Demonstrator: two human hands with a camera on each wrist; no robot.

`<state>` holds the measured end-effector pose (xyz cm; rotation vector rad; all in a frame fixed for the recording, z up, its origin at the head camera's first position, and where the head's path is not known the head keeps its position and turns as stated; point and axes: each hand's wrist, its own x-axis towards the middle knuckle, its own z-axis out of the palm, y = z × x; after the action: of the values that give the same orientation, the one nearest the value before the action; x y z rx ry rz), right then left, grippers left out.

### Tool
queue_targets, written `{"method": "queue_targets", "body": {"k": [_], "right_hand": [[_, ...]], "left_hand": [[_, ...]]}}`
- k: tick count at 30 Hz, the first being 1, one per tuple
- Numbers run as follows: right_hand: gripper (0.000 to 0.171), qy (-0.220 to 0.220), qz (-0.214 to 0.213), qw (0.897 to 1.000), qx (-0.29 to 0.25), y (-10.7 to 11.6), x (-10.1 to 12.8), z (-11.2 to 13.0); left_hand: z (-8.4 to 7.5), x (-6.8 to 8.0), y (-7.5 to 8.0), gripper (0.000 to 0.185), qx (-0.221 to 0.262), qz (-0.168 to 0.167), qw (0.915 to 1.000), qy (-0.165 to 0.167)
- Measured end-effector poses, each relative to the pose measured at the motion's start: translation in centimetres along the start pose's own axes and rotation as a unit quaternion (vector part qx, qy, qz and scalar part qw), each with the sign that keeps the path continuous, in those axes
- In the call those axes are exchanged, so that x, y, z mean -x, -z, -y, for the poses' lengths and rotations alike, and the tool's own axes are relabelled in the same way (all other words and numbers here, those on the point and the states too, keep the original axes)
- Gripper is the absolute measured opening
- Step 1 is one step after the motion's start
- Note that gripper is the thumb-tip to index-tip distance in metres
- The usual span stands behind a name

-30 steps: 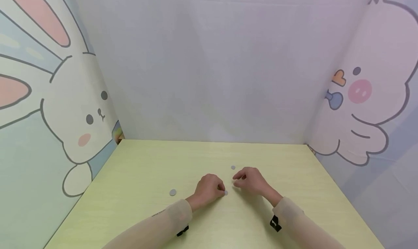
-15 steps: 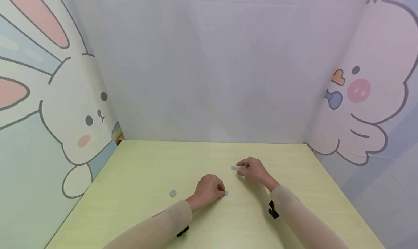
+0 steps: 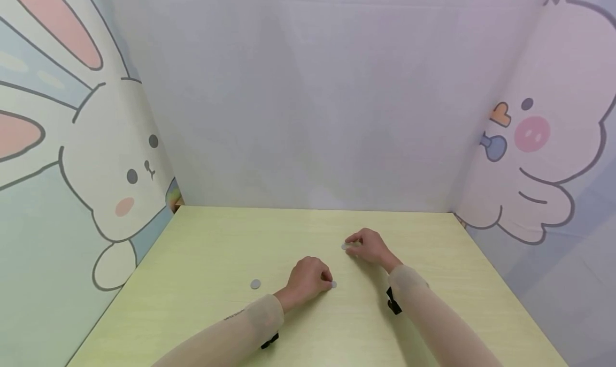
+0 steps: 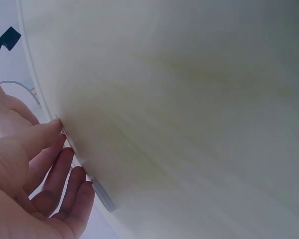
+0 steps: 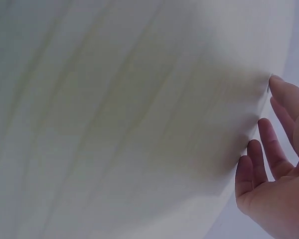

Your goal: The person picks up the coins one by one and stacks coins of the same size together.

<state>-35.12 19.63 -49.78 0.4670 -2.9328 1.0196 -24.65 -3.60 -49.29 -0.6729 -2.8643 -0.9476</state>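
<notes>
Three small grey discs on the yellow-green table (image 3: 216, 238), coin-like, too small to tell more. Far disc (image 3: 344, 246) lies past the table's middle, toward the back edge; right hand (image 3: 369, 246) is on it, fingertips curled down around it. Looks like a pinch starting, disc not yet off the surface as far as I can tell. Middle disc (image 3: 333, 284) sits just at the fingertips of the left hand (image 3: 308, 277), which rests on the table with fingers curled in; touching or pinching, can't say which from the head view. Left wrist view shows a grey edge (image 4: 103, 196) right at those fingertips (image 4: 84, 191). Third disc (image 3: 255, 284) lies alone toward the left edge, well apart from both hands, untouched.

Progress, my read: early-to-mid. Two discs engaged, none lifted or stacked, one waiting.

Room: plenty. Discs are all mid-table, far from every edge, so little risk of one sliding off. Panels with a rabbit print (image 3: 115, 180) on the left and a chick print (image 3: 534, 137) on the right close in the left, back and right edges; only the near edge is open. Hands are near each other but not touching.
</notes>
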Motion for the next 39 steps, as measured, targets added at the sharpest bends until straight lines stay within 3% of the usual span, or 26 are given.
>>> {"method": "queue_targets", "body": {"k": [39], "right_hand": [[0.006, 0.024, -0.009, 0.999, 0.020, -0.54, -0.45, -0.18]], "left_hand": [[0.14, -0.04, -0.13, 0.013, -0.001, -0.008, 0.9999, -0.006]]}}
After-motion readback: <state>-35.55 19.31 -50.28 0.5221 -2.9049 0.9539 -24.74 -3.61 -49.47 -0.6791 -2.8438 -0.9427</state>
